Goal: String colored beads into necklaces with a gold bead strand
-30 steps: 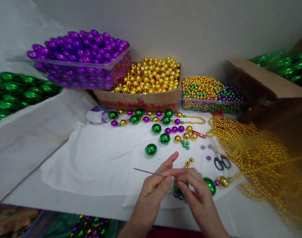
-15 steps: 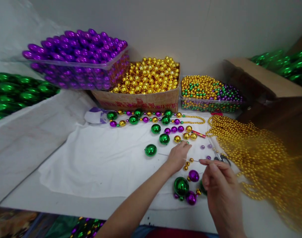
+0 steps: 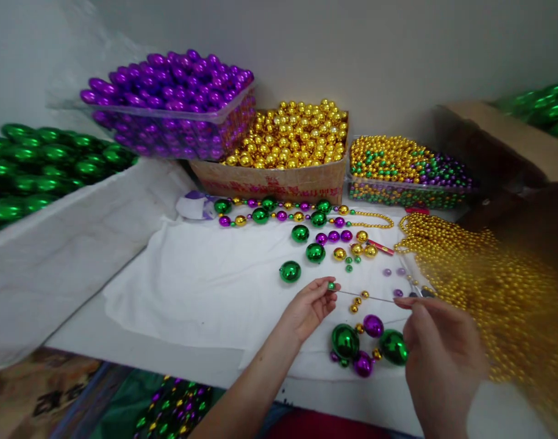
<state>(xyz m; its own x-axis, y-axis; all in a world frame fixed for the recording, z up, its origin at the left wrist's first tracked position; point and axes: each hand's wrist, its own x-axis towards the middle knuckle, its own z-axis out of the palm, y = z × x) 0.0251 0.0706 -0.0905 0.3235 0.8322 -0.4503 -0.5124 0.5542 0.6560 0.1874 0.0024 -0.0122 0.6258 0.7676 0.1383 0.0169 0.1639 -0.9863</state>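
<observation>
Between thumb and finger, my left hand (image 3: 310,305) pinches a small green bead (image 3: 330,285). My right hand (image 3: 438,341) grips a thin needle (image 3: 374,297), whose tip reaches the green bead. Under my hands lies a cluster of strung beads, with a large green bead (image 3: 345,341) and a purple bead (image 3: 373,325) among them. Small gold beads (image 3: 354,305) rest just below the needle. Loose large green beads (image 3: 290,272), purple beads (image 3: 333,236), gold beads (image 3: 356,249) and small green beads (image 3: 349,268) are spread beyond my left hand on the white cloth (image 3: 191,286).
A finished-looking bead necklace (image 3: 282,216) lies at the back. Behind it stand a tub of purple beads (image 3: 169,116), a carton of gold beads (image 3: 269,180) and a tub of small mixed beads (image 3: 407,189). Gold bead strands (image 3: 480,274) heap at right, by partly hidden scissors (image 3: 425,294).
My left hand has drawn back from the small beads and turned palm up, now with a small green bead at the needle's tip. The view has shifted a little left.
</observation>
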